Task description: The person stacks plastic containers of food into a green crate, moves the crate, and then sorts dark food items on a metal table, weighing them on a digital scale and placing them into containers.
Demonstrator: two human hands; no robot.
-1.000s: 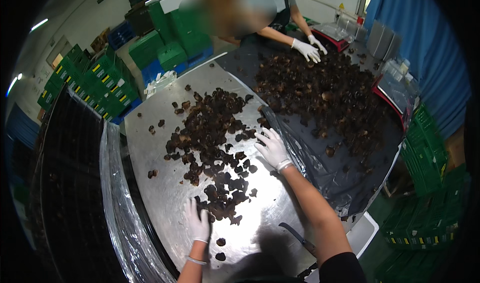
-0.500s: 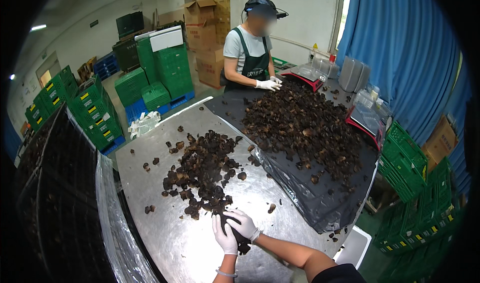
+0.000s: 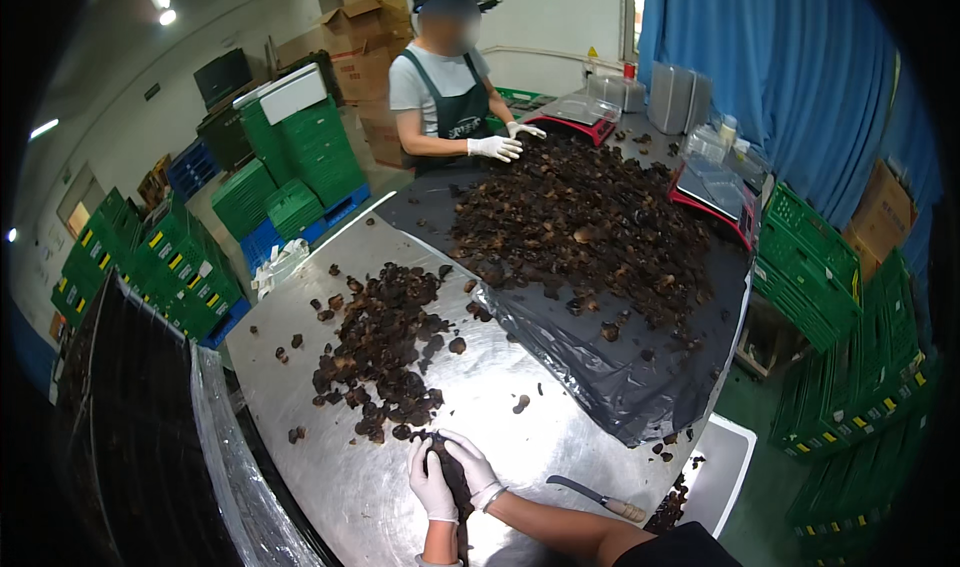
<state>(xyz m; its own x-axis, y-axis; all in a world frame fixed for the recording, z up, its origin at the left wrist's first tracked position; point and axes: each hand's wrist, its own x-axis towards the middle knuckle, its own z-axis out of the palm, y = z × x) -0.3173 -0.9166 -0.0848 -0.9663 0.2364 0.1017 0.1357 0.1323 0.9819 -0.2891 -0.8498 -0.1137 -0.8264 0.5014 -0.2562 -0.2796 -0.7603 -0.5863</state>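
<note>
Both my hands wear white gloves and are near the front edge of the metal table. My left hand (image 3: 432, 485) curves along the left side of a dark clump of wood ear mushrooms (image 3: 453, 472). From the right, my right hand (image 3: 474, 469) presses against the same clump, its fingers bent over the top. Part of the clump is hidden under the gloves, and some trails down between my wrists. Just beyond my fingertips lies a loose heap of brown-black wood ear mushrooms (image 3: 380, 342). A curved knife with a light handle (image 3: 622, 508) rests to the right of my right forearm.
A co-worker (image 3: 450, 97) stands across a larger mushroom heap (image 3: 590, 227) on black plastic sheeting (image 3: 610, 397). Red scales (image 3: 715, 202) stand at its right. A white bin (image 3: 735, 457) is below the table's right edge, green crates (image 3: 850, 407) beyond, and a dark rack (image 3: 130, 407) at left.
My hands have drawn back from the heap toward the table's front edge with the clump between them. The view has shifted, and the knife now shows. The co-worker's hands have moved apart.
</note>
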